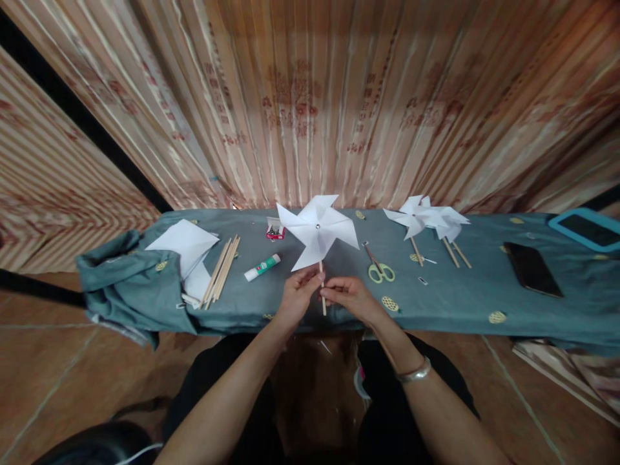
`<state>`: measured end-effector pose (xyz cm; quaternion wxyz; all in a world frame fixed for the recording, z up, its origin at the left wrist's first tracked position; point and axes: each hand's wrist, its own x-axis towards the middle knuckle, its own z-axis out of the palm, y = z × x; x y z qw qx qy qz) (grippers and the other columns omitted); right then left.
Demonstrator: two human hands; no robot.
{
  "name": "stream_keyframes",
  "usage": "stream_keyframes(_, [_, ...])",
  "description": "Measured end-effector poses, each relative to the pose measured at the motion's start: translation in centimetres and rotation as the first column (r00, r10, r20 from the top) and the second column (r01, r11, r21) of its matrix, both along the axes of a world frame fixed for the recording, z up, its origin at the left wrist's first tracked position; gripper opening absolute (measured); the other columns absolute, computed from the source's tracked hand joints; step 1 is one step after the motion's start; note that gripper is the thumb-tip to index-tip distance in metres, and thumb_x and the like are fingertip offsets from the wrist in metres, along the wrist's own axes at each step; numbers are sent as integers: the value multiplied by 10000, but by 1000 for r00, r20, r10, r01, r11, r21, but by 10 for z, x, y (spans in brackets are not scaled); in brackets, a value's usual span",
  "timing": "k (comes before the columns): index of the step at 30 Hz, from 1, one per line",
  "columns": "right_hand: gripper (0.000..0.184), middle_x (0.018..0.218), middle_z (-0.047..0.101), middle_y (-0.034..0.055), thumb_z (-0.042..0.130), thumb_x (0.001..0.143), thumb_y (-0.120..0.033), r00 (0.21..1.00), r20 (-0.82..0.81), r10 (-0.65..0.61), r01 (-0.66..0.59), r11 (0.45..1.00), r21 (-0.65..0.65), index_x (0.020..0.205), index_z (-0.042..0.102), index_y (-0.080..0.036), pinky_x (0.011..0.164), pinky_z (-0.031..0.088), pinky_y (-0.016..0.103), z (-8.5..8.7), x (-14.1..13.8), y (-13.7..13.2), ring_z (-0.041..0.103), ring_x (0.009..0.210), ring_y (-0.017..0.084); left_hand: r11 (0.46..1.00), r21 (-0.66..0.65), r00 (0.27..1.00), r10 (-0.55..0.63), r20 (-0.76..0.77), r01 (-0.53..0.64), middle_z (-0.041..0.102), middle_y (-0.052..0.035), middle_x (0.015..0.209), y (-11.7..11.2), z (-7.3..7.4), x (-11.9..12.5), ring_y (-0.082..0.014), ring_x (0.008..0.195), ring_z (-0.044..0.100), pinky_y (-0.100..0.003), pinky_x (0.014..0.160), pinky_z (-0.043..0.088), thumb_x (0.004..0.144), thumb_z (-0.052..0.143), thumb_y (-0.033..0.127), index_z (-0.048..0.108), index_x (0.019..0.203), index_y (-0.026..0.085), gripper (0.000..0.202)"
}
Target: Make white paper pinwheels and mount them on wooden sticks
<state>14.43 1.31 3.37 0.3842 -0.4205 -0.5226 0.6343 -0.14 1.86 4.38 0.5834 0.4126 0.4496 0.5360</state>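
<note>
A white paper pinwheel with a small pin at its centre faces me in the middle of the view. Its thin wooden stick points down toward me. My left hand pinches the stick just below the paper blades. A little lower, the fingers of my right hand also close on the stick. Left of the pinwheel stands a small red box of pins, with a glue stick in front of it. Green-handled scissors lie to the right of my hands.
The narrow table wears a green cloth. Wooden sticks and white paper pieces lie at left. More finished pinwheels rest at right, near a black phone and a blue-framed tablet. A curtain hangs behind.
</note>
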Motion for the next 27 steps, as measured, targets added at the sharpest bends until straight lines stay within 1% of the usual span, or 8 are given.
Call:
stream_keyframes(6, [343, 578, 615, -28, 787, 607, -490, 1000, -10, -12, 12, 1000, 5, 655, 683, -166, 567, 440, 235, -1, -6, 4, 540, 545, 95, 999, -42, 1000, 19, -19, -20, 760, -72, 800, 3, -3, -2, -198, 755, 668, -331, 767, 520, 534, 831, 363, 770, 764, 166, 308])
stream_keyframes(9, [324, 614, 647, -19, 790, 605, -471, 999, 14, -33, 33, 999, 14, 695, 704, -171, 573, 444, 236, 3, 1, 10, 550, 552, 96, 999, -42, 1000, 31, -6, -31, 764, -73, 791, 7, -2, -3, -209, 765, 680, -351, 805, 524, 521, 840, 362, 773, 743, 168, 303])
stream_keyframes(12, [311, 714, 710, 13, 795, 610, -444, 985, 63, -159, 157, 987, 27, 770, 733, -184, 607, 467, 248, 10, 23, 18, 581, 587, 107, 998, -43, 999, 40, 5, -39, 769, -77, 818, 11, -2, -4, -228, 812, 693, -377, 867, 518, 509, 851, 359, 776, 744, 174, 308])
stream_keyframes(14, [319, 727, 727, 27, 806, 587, -462, 942, 29, -335, 334, 942, 42, 737, 732, -190, 627, 480, 260, 14, 40, 24, 592, 595, 116, 998, -56, 999, 40, -6, -41, 770, -78, 817, 12, -2, -5, -234, 819, 698, -385, 877, 518, 501, 857, 355, 777, 741, 176, 310])
stream_keyframes(17, [340, 753, 734, 28, 785, 601, -522, 816, -137, -562, 573, 817, 62, 724, 729, -210, 671, 495, 277, 19, 55, 26, 615, 647, 134, 998, -64, 999, 19, -45, -22, 770, -79, 811, 13, -4, -4, -238, 810, 699, -387, 870, 523, 488, 860, 357, 779, 735, 176, 317])
stream_keyframes(21, [348, 810, 735, 19, 803, 587, -512, 781, -245, -575, 608, 790, 84, 784, 743, -231, 720, 493, 287, 22, 54, 22, 630, 726, 150, 997, -73, 995, -17, -100, 10, 768, -76, 782, 12, -10, -2, -227, 763, 694, -364, 813, 533, 488, 855, 356, 780, 733, 178, 313])
stream_keyframes(24, [332, 733, 713, 0, 851, 518, -440, 762, -226, -607, 635, 768, 82, 741, 732, -225, 691, 479, 286, 20, 50, 21, 602, 659, 134, 997, -75, 990, -22, -139, 12, 766, -71, 768, 11, -13, -1, -217, 739, 688, -341, 773, 531, 504, 845, 353, 781, 733, 182, 293])
stream_keyframes(27, [303, 686, 691, 0, 832, 536, -439, 756, -187, -627, 650, 752, 109, 699, 711, -214, 661, 468, 295, 17, 50, 22, 578, 621, 132, 997, -78, 989, -13, -150, 1, 764, -60, 751, 11, -14, -1, -205, 718, 680, -325, 746, 525, 511, 839, 350, 780, 725, 193, 271])
